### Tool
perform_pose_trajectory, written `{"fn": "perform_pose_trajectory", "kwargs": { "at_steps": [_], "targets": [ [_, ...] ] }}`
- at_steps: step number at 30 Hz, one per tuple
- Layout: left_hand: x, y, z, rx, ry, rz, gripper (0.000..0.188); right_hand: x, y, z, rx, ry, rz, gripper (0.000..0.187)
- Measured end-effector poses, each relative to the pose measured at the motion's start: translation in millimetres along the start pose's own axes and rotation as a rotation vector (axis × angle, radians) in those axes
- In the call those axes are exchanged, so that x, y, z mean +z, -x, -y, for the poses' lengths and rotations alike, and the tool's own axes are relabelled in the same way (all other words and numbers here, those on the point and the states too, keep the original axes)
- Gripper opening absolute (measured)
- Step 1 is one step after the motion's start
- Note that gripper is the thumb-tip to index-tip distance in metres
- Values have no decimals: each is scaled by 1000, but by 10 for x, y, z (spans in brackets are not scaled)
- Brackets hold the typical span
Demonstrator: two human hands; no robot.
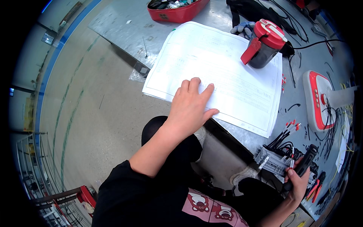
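Observation:
My left hand [190, 106] lies with its fingers spread on the lower left part of a stack of printed drawing sheets [219, 72]. At the lower right, my right hand [297, 182] is closed around a long black handheld tool [305, 162], whose exact kind I cannot tell. Beside that hand's fingertips stands a thin wire end with a pale sleeve and red tip; whether the fingers touch it is unclear. A grey terminal block assembly [273, 162] with several black wires sits just left of the right hand. Orange-and-black pliers [316, 187] lie to its right.
A dark cup with a red lid [264, 43] stands on the sheets. Behind are a red container [177, 14] and grey-blue gloves [244, 29]. On the right is a red-and-white device [317, 100] among loose wires. The metal table's near edge [230, 138] runs above my legs.

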State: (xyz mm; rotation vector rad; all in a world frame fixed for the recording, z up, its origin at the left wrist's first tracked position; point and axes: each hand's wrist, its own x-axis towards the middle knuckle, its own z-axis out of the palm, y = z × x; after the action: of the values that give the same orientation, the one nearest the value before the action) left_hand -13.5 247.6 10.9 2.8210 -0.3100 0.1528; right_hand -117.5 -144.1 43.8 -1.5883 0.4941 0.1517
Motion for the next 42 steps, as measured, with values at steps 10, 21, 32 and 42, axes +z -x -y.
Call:
{"fn": "perform_pose_trajectory", "kwargs": {
  "at_steps": [10,21,32,42],
  "targets": [
    [70,-18,-56,-3,19,-88,48,46,-51,88,-9,32,68,40],
    [195,36,-1075,380,724,-62,15,-34,85,-7,-96,-122,95,30],
    [506,-96,-1709,388,936,204,23,-175,314,-65,-135,-116,47,33],
    [596,-198,-1887,270,1008,229,26,-221,312,-173,-124,-163,46,31]
  ]
}}
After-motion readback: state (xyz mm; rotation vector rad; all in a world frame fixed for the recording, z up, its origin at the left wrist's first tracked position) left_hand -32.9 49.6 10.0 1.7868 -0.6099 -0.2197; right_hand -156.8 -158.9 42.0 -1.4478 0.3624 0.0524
